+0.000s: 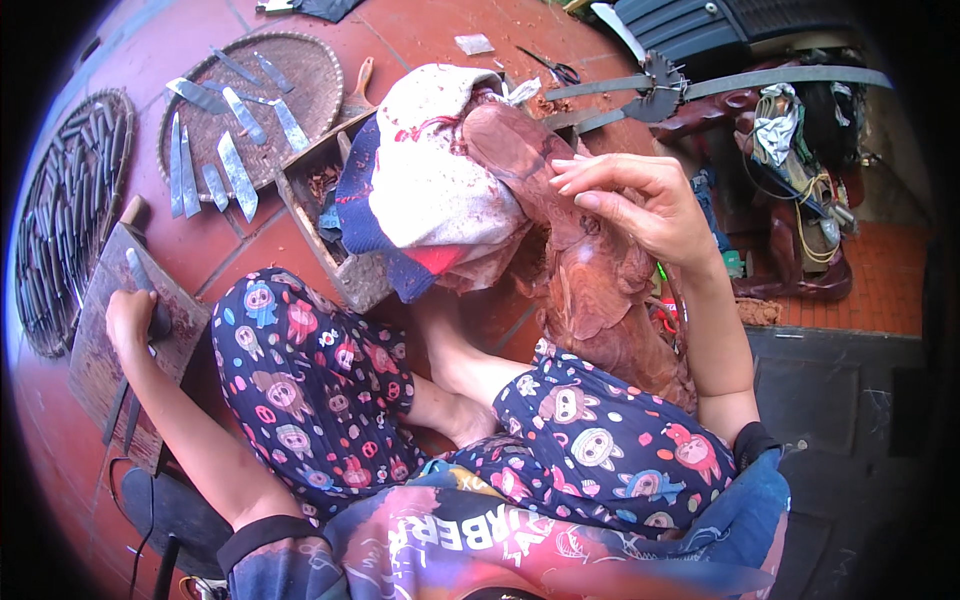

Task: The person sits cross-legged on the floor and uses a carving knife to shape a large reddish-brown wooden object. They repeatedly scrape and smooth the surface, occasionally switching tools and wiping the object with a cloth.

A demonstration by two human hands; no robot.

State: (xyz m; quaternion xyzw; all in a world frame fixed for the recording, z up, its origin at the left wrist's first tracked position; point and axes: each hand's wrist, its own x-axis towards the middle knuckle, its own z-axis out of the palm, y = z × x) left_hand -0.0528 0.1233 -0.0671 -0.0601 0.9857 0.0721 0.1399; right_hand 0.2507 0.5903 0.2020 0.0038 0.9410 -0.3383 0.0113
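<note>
A large reddish-brown wood carving leans from my lap toward the far side, with a smooth rounded end at its top. My right hand hovers at the carving's upper right, fingers stretched and thumb apart, nothing visible in them. Under the carving's far end is a bundle of white and blue cloth. Off to the left, my left hand is curled over a wooden board, around a hand tool with a pale rounded end. A dark rounded piece lies beside those fingers; the grip is partly hidden.
Several loose blades lie on a round woven tray, beside a brush. Another tray holds many dark tools. Scissors and a toothed metal disc are at the back. A wooden box stands before me.
</note>
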